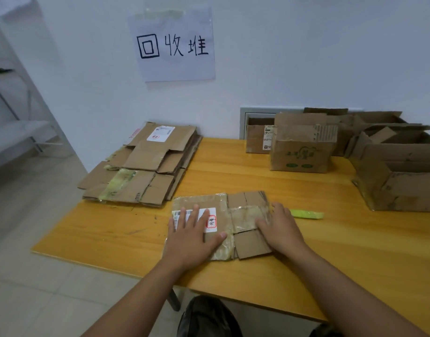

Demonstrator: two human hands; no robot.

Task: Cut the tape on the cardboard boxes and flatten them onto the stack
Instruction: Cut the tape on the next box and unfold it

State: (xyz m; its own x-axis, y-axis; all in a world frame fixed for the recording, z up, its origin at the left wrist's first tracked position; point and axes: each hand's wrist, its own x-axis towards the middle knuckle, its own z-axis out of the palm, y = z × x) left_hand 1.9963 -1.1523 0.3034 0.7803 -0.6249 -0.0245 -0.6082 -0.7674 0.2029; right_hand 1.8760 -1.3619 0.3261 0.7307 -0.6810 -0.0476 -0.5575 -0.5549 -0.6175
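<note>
Soft, even indoor light, faint shadows, cool bluish cast, wide-angle bending at edges, slight overall softness

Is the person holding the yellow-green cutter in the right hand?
No, the cutter lies on the table beyond the right hand, which presses the flattened box.

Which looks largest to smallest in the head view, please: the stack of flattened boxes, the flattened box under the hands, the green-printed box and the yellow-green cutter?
1. Stack of flattened boxes
2. Flattened box under the hands and green-printed box: they look alike, and the flattened one lies nearer the camera, so unranked.
3. Yellow-green cutter, partly hidden by the right hand.
</note>
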